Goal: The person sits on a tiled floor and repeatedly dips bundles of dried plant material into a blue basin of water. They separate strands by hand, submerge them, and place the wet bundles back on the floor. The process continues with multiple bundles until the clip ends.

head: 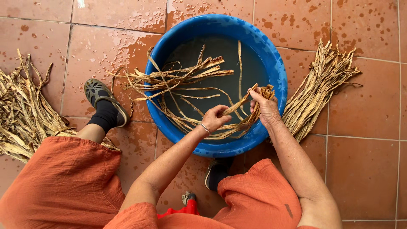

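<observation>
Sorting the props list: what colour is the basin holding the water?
Bright blue basin, seen best in the head view.

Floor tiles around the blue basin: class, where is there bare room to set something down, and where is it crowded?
Bare tile lies right of the person's right arm, below the right-hand bundle of dried strips. More shows along the top left, between the left-hand pile and the basin. Crowded: inside the basin, where the left hand and right hand grip strips.
</observation>
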